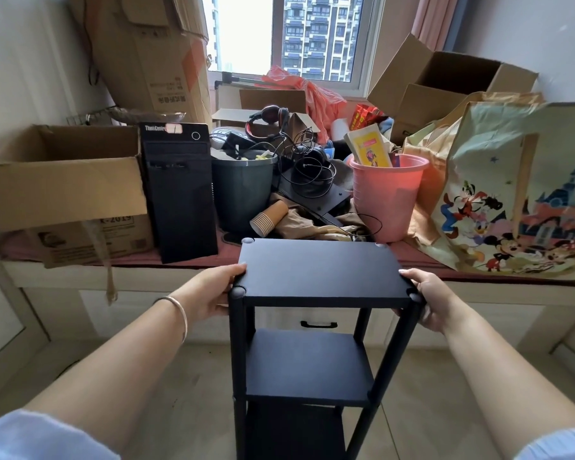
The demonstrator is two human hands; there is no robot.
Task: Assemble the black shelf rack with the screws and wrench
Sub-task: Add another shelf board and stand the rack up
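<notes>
The black shelf rack (316, 270) stands upright on the floor in front of me, with three boards joined by black round posts. My left hand (213, 292) grips the top board's left near corner, thumb on top. At the right near corner, my right hand (430, 298) holds the board and post the same way. Round caps show at the top board's corners. No screws or wrench are visible.
Behind the rack runs a window bench (180, 273) crowded with cardboard boxes (63, 190), a black computer tower (180, 194), a dark bin (243, 190), a pink bucket (385, 197), paper cups (268, 219), cables and a printed bag (518, 200). A drawer handle (318, 324) sits below.
</notes>
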